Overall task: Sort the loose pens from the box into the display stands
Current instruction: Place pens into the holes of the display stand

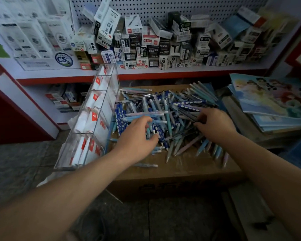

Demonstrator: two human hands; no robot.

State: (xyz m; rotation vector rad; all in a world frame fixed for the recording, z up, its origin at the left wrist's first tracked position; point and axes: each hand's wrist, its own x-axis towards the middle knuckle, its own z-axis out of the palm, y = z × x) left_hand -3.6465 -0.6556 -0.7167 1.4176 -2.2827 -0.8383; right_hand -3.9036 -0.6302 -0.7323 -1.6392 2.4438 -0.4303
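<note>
A heap of loose pens point(165, 108), blue, teal, pink and dark, lies on a brown cardboard box point(181, 173) in the middle. My left hand point(135, 138) reaches into the left side of the heap, fingers curled round a few blue pens. My right hand point(214, 122) is over the right side, its fingers pinching a bundle of dark pens. A clear acrylic display stand point(92, 122) with several compartments and red-and-white labels leans against the box's left side.
A white shelf with a red edge point(146, 75) runs behind, stacked with many small pen boxes point(155, 47) below a pegboard. A pile of illustrated books point(271, 101) lies to the right. Grey tiled floor point(21, 167) is at the left and front.
</note>
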